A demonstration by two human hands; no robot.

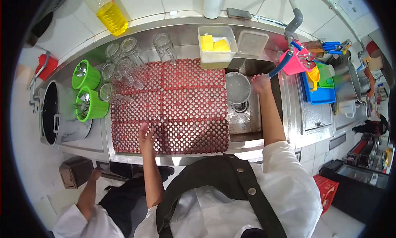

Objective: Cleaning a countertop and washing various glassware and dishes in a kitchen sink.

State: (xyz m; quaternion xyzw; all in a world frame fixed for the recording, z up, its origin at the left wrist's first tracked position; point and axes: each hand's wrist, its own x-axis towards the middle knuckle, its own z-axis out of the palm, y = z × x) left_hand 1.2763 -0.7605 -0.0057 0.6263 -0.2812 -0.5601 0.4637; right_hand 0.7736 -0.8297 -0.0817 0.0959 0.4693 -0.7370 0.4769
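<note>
My right hand [261, 83] is at the end of the blue hose [281, 64] over the steel sink [247, 123]; whether its fingers grip the hose I cannot tell. Left of that hand, a round translucent bowl [237, 87] sits in the sink, above the drain. My left hand [146, 135] hovers over the lower left of the red perforated mat [185, 105], fingers apart, holding nothing. Several glass mugs [123, 67] stand at the mat's upper left. A plastic tub [217, 60] with yellow sponges [215, 43] stands at the mat's upper right edge.
Two green cups [92, 109] of cutlery stand at the left beside a large metal pot [66, 114]. A pink container [292, 63] of spoons and a blue tray [321, 97] are right of the sink. Another person's arm [86, 191] is at the lower left.
</note>
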